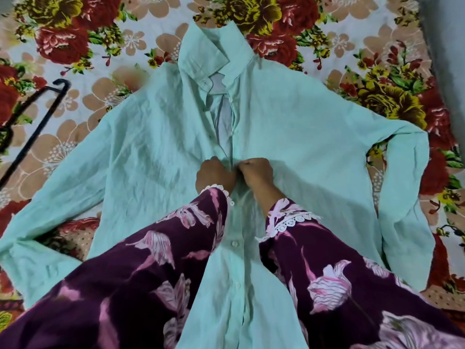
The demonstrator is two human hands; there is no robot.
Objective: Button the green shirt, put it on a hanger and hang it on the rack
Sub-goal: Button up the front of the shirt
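Observation:
A pale green shirt [156, 157] lies face up on the bed, collar at the far end, sleeves spread out to both sides. Its front placket is closed from my hands down, with white buttons showing between my sleeves; above my hands it gapes open up to the collar. My left hand [215, 176] and my right hand [256, 173] meet at mid-chest, fingers curled, each pinching an edge of the placket. A black hanger [37, 114] lies on the bed at the far left, partly cut off by the frame edge.
A floral bedsheet [377, 79] with red and yellow flowers covers the bed under the shirt. A grey surface [445, 46] runs along the right edge. My purple flowered sleeves fill the lower part of the view.

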